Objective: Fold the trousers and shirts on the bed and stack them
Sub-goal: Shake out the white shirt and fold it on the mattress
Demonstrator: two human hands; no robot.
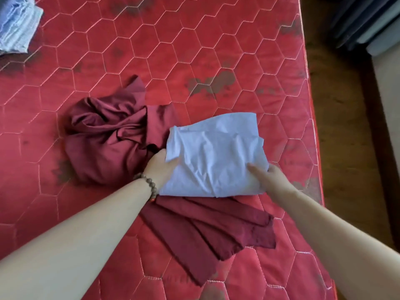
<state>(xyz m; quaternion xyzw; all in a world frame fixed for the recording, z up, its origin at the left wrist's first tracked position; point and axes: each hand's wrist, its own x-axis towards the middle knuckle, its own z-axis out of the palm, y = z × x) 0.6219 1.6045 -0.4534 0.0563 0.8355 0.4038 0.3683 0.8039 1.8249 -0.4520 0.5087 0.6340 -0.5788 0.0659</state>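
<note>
A: Between both hands?
B: Folded pale blue garment (213,156), creased, lying partly over dark red cloth.

A: Left hand (161,167)?
B: Gripping the blue garment's left edge, fingers tucked under the fabric, thumb side showing. Beaded bracelet (145,184) on the wrist.

A: Right hand (270,177)?
B: At the garment's right lower corner. One finger stretched flat on top of the fabric, pointing left; remaining fingers hidden behind the edge. Pinching or only pressing: cannot tell.

A: Beyond the left hand?
B: Crumpled maroon garment (104,139), bunched in a heap, touching the blue one's left side.

A: Nearer than the hands?
B: Flat maroon cloth (207,230) with long folds, fanned out toward the lower right, partly covered by the blue garment. Part of the heap or a separate piece: unclear.

A: Far off to the left?
B: Stack of folded light blue clothes (17,24), well apart, at the top corner.

A: Underneath everything?
B: Red quilted mattress (216,50), hexagon stitching, dark worn patches. Wooden floor (337,126) past the right hand's side.
</note>
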